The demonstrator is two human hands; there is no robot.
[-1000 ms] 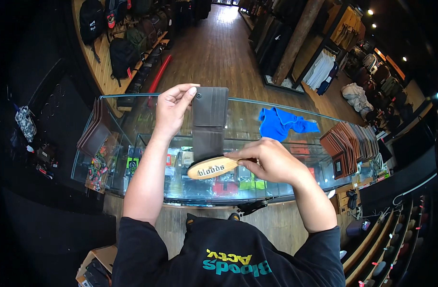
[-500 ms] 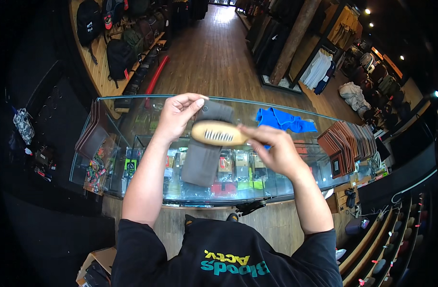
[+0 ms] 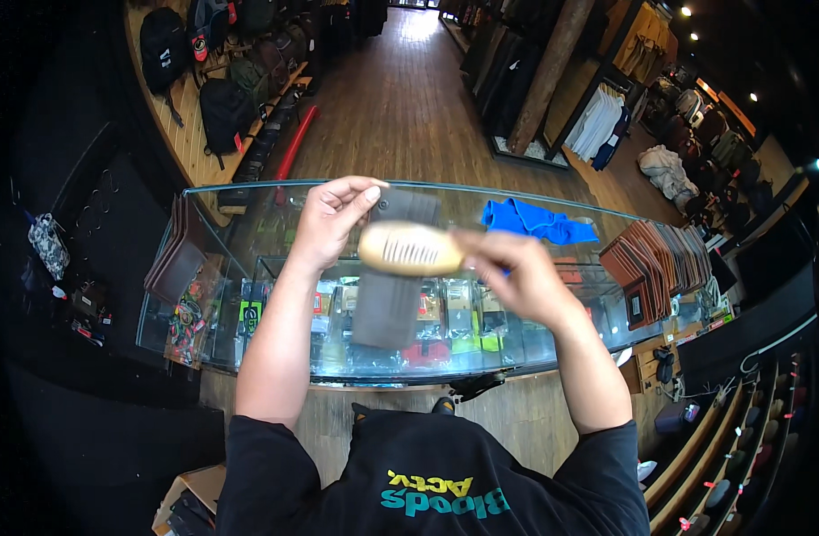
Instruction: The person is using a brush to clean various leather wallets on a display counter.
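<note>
My left hand [image 3: 331, 225] pinches the upper left corner of a long, dark grey-brown wallet [image 3: 387, 313], unfolded and hanging down above the glass counter. A snap button shows near that corner. In my right hand [image 3: 521, 279] is a wooden brush [image 3: 409, 249] with a pale oval back, gripped by its right end. The brush lies across the wallet's middle and hides that part; its bristles are out of sight, and motion blurs it. A crumpled blue cloth [image 3: 539, 221] rests on the counter beyond my right hand.
The glass display counter [image 3: 463, 204] spans in front of me, with packaged goods inside. Brown wallets [image 3: 172, 252] stand at its left end, and a row of wallets [image 3: 637, 272] at its right. Backpacks [image 3: 222, 116] hang beyond on the left, clothes racks on the right.
The wallet's lower end has swung slightly to the right. The brush stays in front of the wallet, blurred in both frames. Both hands keep their holds, and the whole view has shifted a little.
</note>
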